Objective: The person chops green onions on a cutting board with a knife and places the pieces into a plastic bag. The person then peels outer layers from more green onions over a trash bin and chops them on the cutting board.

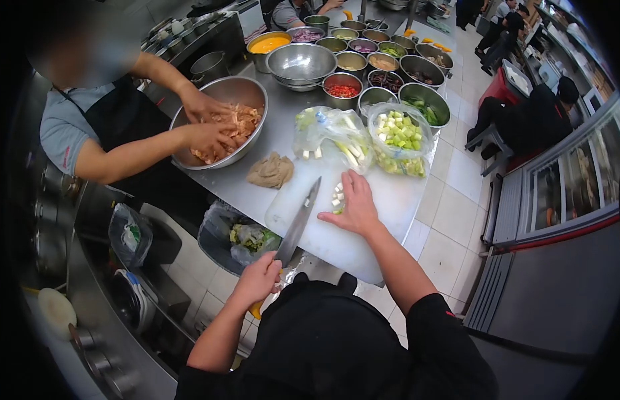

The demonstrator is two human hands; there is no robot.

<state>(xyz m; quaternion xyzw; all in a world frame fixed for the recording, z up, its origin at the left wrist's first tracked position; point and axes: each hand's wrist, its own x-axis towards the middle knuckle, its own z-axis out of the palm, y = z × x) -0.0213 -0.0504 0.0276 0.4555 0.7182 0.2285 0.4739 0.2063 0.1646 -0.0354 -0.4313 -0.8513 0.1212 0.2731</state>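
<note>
My left hand (258, 278) is closed round the yellow handle of a large kitchen knife (298, 225). Its blade points up and away over the left part of the white cutting board (363, 247). My right hand (355, 205) rests on the board with thumb and fingers apart, beside small white cut pieces (337, 195). Just beyond my fingertips lies a clear plastic bag (333, 127) with pale green and white stalks. To its right is another bag of chopped green-and-white pieces (399, 133). A crumpled beige cloth (270, 171) sits left of the board.
At left a co-worker's hands (213, 127) are in raw meat in a large steel bowl (183, 157). Several metal containers, one with red pieces (342, 87), and a steel bowl (302, 61) line the back. A lined bin (220, 233) stands below the table's left edge. Someone sits at right (533, 113).
</note>
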